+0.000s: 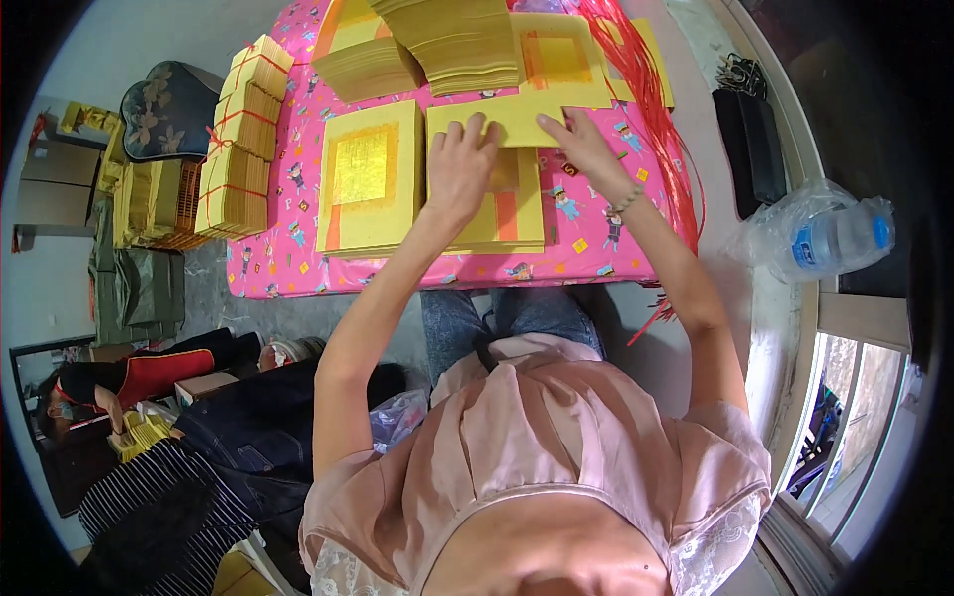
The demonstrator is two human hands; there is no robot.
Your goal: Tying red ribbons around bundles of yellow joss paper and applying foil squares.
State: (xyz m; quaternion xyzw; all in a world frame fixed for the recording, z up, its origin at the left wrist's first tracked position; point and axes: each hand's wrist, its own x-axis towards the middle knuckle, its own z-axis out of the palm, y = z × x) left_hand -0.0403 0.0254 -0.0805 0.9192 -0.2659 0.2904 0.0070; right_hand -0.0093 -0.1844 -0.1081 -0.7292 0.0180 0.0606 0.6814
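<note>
A sheet of yellow joss paper lies across the far part of a paper stack with gold and orange patches. My left hand rests at its left part, fingers bent and closed on the paper. At the sheet's right part my right hand grips it between thumb and fingers, a beaded bracelet on the wrist. What lies under the left palm is hidden. Just left of that stack stands another joss paper stack with a gold foil square on top.
Taller paper stacks stand at the back. Bundles tied with red string line the left edge of the pink patterned table. Red plastic ribbon hangs along the right. A bagged water bottle is farther right. A co-worker's hand is at lower left.
</note>
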